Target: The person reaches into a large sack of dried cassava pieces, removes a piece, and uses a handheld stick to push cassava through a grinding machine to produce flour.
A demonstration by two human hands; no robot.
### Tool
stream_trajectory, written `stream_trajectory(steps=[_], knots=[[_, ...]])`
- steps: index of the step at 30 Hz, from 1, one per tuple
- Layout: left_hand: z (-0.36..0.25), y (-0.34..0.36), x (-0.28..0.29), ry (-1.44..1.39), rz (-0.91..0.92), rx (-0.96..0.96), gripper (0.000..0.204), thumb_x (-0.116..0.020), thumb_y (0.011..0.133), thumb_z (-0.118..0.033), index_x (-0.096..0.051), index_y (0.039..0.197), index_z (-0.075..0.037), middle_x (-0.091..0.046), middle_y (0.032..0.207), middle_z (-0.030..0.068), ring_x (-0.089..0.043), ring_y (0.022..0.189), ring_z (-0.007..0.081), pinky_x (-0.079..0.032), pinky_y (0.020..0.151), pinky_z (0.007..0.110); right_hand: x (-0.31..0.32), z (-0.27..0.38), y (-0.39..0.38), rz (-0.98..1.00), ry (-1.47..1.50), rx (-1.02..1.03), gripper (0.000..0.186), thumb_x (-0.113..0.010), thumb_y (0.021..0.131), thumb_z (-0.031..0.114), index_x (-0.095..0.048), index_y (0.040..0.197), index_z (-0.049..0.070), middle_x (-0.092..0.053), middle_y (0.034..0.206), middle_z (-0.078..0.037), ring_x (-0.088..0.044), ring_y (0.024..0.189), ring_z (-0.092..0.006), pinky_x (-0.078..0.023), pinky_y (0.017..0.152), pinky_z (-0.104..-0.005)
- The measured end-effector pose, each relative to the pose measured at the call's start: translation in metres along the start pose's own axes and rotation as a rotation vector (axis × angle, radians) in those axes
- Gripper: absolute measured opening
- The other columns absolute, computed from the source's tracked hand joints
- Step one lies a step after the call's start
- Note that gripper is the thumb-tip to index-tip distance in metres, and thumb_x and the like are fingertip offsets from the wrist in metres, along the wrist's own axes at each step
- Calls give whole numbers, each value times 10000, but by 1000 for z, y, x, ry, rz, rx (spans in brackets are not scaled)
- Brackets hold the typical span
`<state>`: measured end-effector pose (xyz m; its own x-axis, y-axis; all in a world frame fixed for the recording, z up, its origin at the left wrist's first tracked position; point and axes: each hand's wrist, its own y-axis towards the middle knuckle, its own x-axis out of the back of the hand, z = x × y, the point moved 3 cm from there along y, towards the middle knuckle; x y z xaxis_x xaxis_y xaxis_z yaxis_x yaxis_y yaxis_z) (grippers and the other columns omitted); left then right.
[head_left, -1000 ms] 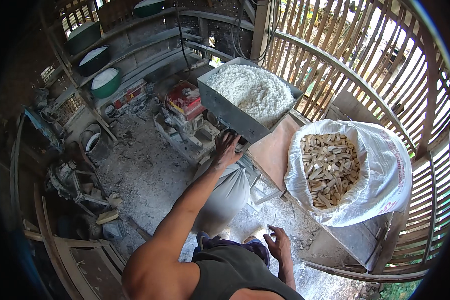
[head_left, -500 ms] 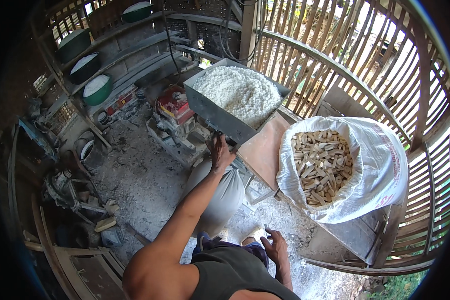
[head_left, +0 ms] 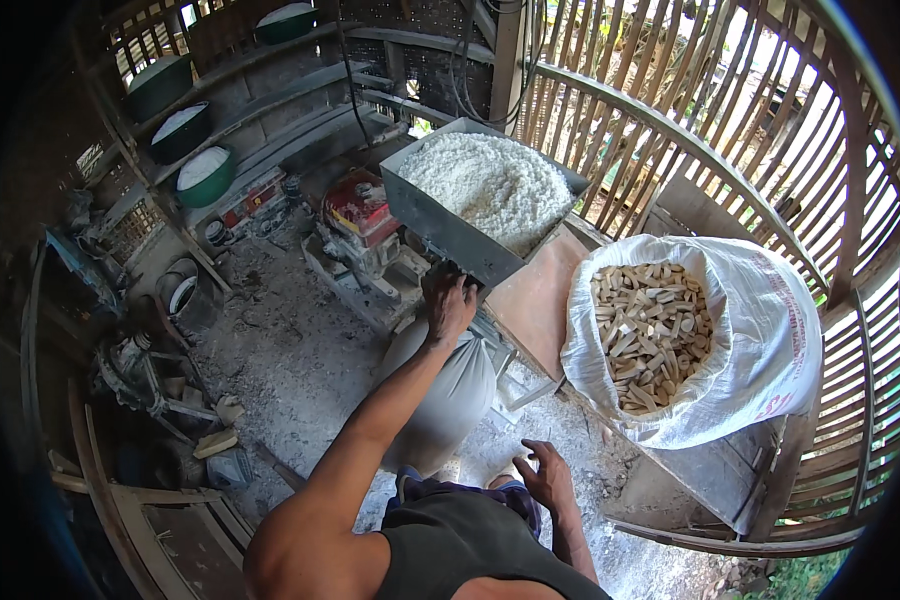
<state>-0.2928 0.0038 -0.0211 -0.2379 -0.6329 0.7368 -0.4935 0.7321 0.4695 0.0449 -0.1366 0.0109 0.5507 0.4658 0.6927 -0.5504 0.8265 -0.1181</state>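
My left hand [head_left: 449, 300] is raised at the machine, fingers curled on a dark part just below the metal hopper [head_left: 442, 247], which is heaped with white grated material [head_left: 485, 185]. What exactly it grips is hidden. A red motor housing [head_left: 363, 208] sits left of the hopper, on a dusty metal frame [head_left: 355, 285]. Below my left hand hangs a full grey cloth sack [head_left: 435, 410]. Lower right, my right hand [head_left: 548, 475] is held open and empty, fingers apart, under the pinkish board [head_left: 525, 295] that carries a white woven sack [head_left: 740, 350] of dried pale chunks.
Green and dark tubs [head_left: 207, 192] of white material stand on wooden shelves at the left back. Buckets [head_left: 195, 305], an old machine [head_left: 130, 375] and wood pieces crowd the left side. A slatted wall [head_left: 670, 120] curves along the right. Powder coats the floor [head_left: 260, 370].
My right hand has risen slightly and moved a little left, fingers spreading. My left hand stays at the part below the hopper. The view has shifted slightly.
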Motion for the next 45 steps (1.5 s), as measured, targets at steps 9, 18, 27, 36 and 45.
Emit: stream_trajectory(steps=[9,18,27,36,45], knots=[[-6,-19,13,70,-20,-33,395,-543,924,-335,-656,1122,-12,-609,1232,184,-517,1213,350,-338,1077,501,16,57,42,-64,84,181,369,-705,858,235,-627,1169,54,-644,1121,-174,-649,991,-350,-516,854,-424],[-139,-62,126,-600,404,-443,296,-573,923,-158,-638,1124,49,-627,1166,248,-572,1163,385,-448,1014,396,52,102,127,-464,253,553,405,-504,992,316,-603,1234,6,-612,1181,-198,-566,1126,-370,-409,1008,-399],[-73,124,220,-491,-173,-53,288,-559,939,-231,-693,1123,-54,-667,1187,152,-647,1084,278,-501,941,407,178,184,255,-607,-50,551,349,-549,919,192,-615,1212,16,-621,1222,-198,-570,1162,-335,-415,1013,-428],[-70,212,160,-5,400,-85,338,-486,835,-174,-721,1070,-110,-656,1162,209,-629,1105,342,-496,960,421,141,226,366,-145,-600,291,315,-465,864,234,-685,1001,55,-681,1055,-207,-659,1001,-365,-529,845,-438],[-49,248,141,372,446,-110,351,-504,852,-142,-705,1139,-161,-644,1221,166,-628,1123,314,-501,948,426,124,239,424,4,-727,328,379,-371,977,312,-650,1081,77,-674,1083,-152,-647,977,-288,-509,850,-452]])
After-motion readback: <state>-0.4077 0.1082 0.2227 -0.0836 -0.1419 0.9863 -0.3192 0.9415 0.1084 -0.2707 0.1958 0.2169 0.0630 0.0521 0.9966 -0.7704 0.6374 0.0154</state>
